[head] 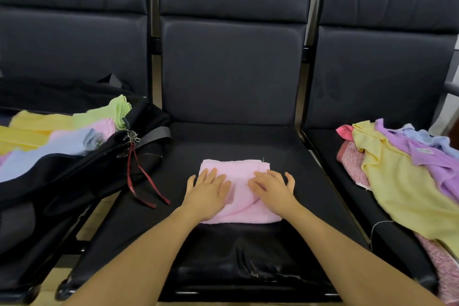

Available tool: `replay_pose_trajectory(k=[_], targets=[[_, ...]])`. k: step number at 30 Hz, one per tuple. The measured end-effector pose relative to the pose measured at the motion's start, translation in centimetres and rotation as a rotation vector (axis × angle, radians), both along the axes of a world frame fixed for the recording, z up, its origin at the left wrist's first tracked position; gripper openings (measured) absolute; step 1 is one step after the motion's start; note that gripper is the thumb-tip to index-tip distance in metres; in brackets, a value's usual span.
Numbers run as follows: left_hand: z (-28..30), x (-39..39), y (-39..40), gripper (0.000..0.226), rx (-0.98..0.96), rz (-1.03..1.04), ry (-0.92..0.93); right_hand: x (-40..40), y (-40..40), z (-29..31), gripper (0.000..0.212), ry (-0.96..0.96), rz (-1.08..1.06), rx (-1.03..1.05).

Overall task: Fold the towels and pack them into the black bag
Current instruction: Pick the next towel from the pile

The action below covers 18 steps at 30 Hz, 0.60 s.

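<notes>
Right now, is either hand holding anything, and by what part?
Nothing is gripped. The left hand and right hand lie flat on the folded pink towel, pressing its top.

Three seats stand side by side across the frame, their backrests filling the upper half. On the middle seat [223,141], at the centre of the frame, lies a folded towel [239,176]. The left hand [207,194] rests flat on the towel's left part and the right hand [273,191] flat on its right part, both forearms reaching in from the bottom edge. On the left seat, at the middle left of the frame, sits the open bag [74,174], with folded towels [64,131] stacked inside it; a strap [144,179] hangs from its zip onto the middle seat's left edge. On the right seat [330,151], at the middle right, lies a loose pile of unfolded towels [402,181], spilling towards the frame's lower right corner.
</notes>
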State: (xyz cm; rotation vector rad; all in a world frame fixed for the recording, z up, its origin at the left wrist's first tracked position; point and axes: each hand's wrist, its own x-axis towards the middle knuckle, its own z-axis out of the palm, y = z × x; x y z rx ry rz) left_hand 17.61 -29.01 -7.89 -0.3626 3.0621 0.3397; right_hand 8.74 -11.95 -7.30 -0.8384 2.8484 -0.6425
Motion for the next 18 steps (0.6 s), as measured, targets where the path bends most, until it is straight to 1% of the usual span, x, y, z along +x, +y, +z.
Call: replay_pose_trajectory(k=[2, 3, 4, 6, 8, 10, 11, 13, 14, 15, 17, 18], targets=[[0.2, 0.9, 0.3, 0.056, -0.035, -0.08, 0.044, 0.2, -0.2, 0.2, 0.021, -0.01, -0.043, -0.157], [0.3, 1.3, 0.5, 0.057, -0.014, -0.117, 0.057, 0.3, -0.2, 0.2, 0.021, -0.038, -0.062, -0.199], [0.3, 1.7, 0.7, 0.051, 0.03, -0.143, 0.06, 0.5, -0.2, 0.4, 0.025, -0.064, -0.075, -0.217], [0.6, 2.4, 1.0, 0.041, 0.142, -0.186, 0.064, 0.7, 0.0, 0.4, 0.03, -0.083, -0.07, -0.211], [1.1, 2.9, 1.1, 0.039, 0.197, -0.263, 0.04, 1.0, 0.4, 0.5, 0.032, -0.092, -0.052, -0.187], [1.3, 3.5, 1.1, 0.039, 0.199, -0.336, -0.006, 1.3, 0.7, 1.0, 0.029, -0.11, -0.071, -0.155], [1.3, 3.8, 0.9, 0.038, 0.19, -0.361, -0.024, 1.5, 0.8, 1.4, 0.031, -0.117, -0.094, -0.144], [1.4, 4.3, 0.6, 0.038, 0.169, -0.393, -0.05, 1.8, 1.2, 2.0, 0.042, -0.087, -0.121, -0.142], [1.5, 4.5, 0.5, 0.038, 0.16, -0.403, -0.05, 2.1, 1.5, 2.1, 0.042, -0.047, -0.104, -0.133], [1.6, 4.7, 0.4, 0.038, 0.15, -0.407, -0.041, 2.4, 1.8, 2.1, 0.037, -0.002, -0.061, -0.127], [1.7, 5.0, 0.2, 0.038, 0.109, -0.398, 0.003, 3.0, 2.6, 1.9, 0.022, 0.041, 0.084, -0.136], [1.7, 5.1, 0.0, 0.038, 0.079, -0.393, 0.027, 3.3, 2.9, 1.8, 0.02, 0.034, 0.163, -0.134]])
